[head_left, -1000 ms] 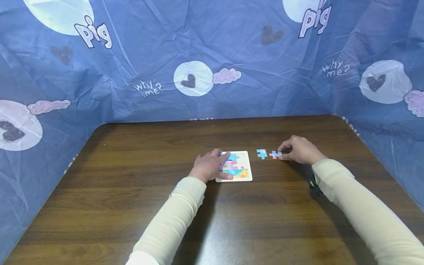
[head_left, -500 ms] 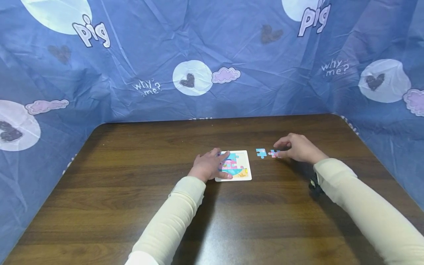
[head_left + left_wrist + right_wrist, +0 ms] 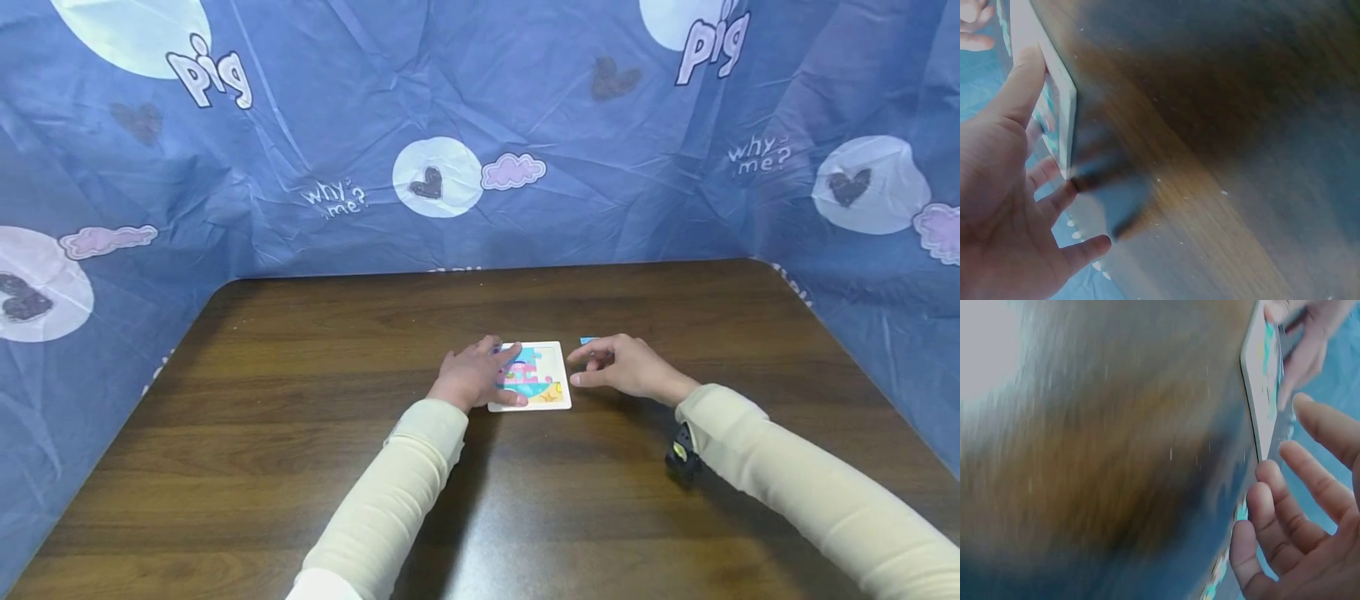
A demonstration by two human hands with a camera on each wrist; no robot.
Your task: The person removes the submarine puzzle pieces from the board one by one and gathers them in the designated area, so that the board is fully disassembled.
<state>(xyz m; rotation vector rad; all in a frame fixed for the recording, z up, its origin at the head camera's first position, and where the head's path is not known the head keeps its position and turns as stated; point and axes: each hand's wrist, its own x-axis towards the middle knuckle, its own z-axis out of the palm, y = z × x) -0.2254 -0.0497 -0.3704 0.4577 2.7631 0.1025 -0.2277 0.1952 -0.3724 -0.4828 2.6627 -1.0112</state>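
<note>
My left hand (image 3: 471,375) rests with spread fingers on the left side of a white-framed jigsaw puzzle board (image 3: 555,367). In the left wrist view its thumb (image 3: 1027,78) lies over the board's edge. Colourful pieces fill part of the frame, and its right upper side shows bare white. Just right of the board, my right hand (image 3: 633,367) hovers with thumb and fingers apart, holding nothing. Beneath it, a blue jigsaw piece (image 3: 588,340) peeks out in the head view. The right wrist view shows this piece (image 3: 1241,509) and another jigsaw piece (image 3: 1214,578) lying on the table past the fingertips.
The brown wooden table (image 3: 300,433) has rounded far corners. A blue printed cloth (image 3: 480,100) hangs behind it and along both sides. A dark device (image 3: 681,454) sits under the right wrist.
My right hand has let go of the far jigsaw piece and moved left towards the board, now covering most of both loose pieces in the head view. The left hand stays put.
</note>
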